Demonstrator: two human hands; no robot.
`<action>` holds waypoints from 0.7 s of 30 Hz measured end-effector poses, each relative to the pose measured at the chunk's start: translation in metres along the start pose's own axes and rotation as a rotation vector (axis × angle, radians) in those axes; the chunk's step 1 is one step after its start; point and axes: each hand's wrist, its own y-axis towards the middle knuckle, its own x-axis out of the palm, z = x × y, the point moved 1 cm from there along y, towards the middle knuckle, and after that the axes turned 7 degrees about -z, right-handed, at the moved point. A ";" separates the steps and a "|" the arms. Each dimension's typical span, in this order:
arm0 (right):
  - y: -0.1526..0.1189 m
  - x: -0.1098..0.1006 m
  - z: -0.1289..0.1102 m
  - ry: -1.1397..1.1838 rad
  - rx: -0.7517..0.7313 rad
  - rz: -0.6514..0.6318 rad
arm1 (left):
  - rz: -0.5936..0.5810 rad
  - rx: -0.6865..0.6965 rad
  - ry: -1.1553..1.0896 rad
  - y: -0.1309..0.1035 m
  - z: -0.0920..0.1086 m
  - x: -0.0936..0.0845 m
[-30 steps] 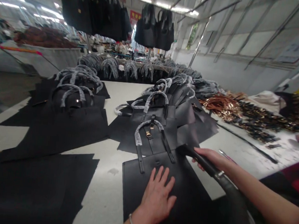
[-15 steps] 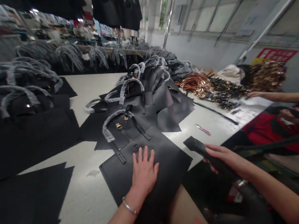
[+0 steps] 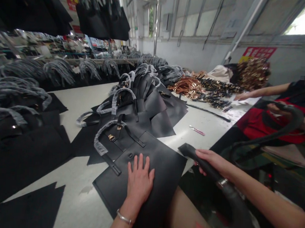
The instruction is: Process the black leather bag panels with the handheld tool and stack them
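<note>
My left hand (image 3: 138, 180) lies flat with fingers spread on a black leather panel (image 3: 162, 159) near the table's front edge. A handle in clear wrap (image 3: 100, 143) and a gold clasp (image 3: 111, 137) lie just beyond that panel. To the right, my right hand (image 3: 209, 161) is wrapped round a black nozzle (image 3: 188, 151) joined to a thick dark hose (image 3: 236, 201). The nozzle's tip is beside the panel's right corner. A small pink-handled tool (image 3: 196, 130) rests on the table beyond the nozzle.
Black bag pieces with wrapped handles (image 3: 9, 95) cover the left side. More bag pieces (image 3: 153, 103) are heaped behind the panel. Brown straps (image 3: 186, 86) and gold hardware lie further back. At the right, another person's hand (image 3: 242, 96) touches the table (image 3: 72, 198).
The view has turned to the right, showing more of the other person and a second hose. My left hand stays flat on the panel, and my right hand still holds the nozzle.
</note>
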 end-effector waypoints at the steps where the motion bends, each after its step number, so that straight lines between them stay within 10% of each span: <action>1: 0.003 -0.002 -0.005 -0.003 -0.035 0.035 | 0.004 -0.003 -0.002 0.000 0.000 0.000; 11: -0.044 -0.021 0.004 0.024 0.148 -0.167 | 0.009 -0.014 -0.023 -0.001 0.000 -0.001; 21: 0.015 0.022 -0.004 0.018 0.008 -0.156 | 0.016 0.018 0.029 -0.001 -0.012 0.015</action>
